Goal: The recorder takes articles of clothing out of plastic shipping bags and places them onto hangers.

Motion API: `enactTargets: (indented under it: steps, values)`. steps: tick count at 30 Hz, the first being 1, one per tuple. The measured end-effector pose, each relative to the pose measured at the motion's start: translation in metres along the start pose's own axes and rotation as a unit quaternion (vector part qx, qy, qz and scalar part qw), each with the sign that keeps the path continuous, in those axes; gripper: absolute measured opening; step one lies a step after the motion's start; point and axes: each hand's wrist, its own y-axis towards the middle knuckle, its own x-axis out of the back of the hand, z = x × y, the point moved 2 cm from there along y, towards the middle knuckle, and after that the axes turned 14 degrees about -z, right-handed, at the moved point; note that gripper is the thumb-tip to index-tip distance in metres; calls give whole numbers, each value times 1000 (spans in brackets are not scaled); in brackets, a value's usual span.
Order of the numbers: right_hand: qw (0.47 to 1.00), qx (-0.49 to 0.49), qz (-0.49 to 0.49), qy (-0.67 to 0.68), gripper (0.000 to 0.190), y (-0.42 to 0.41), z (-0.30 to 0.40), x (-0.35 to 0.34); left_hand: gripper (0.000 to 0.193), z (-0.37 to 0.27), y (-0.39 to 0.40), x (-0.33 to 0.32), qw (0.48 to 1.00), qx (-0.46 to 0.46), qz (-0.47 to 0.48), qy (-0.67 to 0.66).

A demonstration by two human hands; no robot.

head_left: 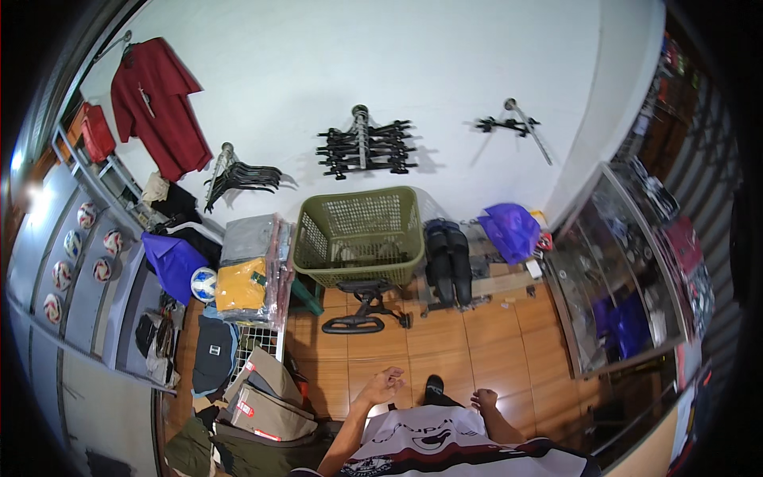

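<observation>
My left hand (381, 386) hangs above the tiled floor (435, 334), fingers bent and apart, with nothing in it. It is nearest to folded brown trousers (271, 411) with red tags, without touching them. On the other side of my body, my right hand (484, 398) hangs in the air with its fingers curled. Whether those fingers are fully closed is too small to tell. A dark shoe (435, 386) shows on the floor between the hands. Ahead stands a green plastic basket (357, 277), with a black wheeled frame (363, 310) in front of it.
Bagged folded shirts (247, 238) are stacked at left, beside a soccer ball (204, 284). Black hangers (365, 146) hang on the wall, and a maroon shirt (156, 101) at far left. Black leg mannequins (450, 262) and purple bags (511, 231) lie right of the basket. A glass display case (620, 268) borders the right.
</observation>
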Motion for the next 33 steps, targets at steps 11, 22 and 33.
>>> enactTargets:
  steps: [11,22,33]
  values:
    - [959,227,168,-10,23,35,284,-199,19,-52,125,55,958,-14,-206,-200]
    - [939,275,203,28,27,-105,488,-333,30,-95,284,208,928,-92,-225,-283]
    - [926,320,129,155,55,-159,590,-422,67,-78,473,326,900,-61,-327,-281]
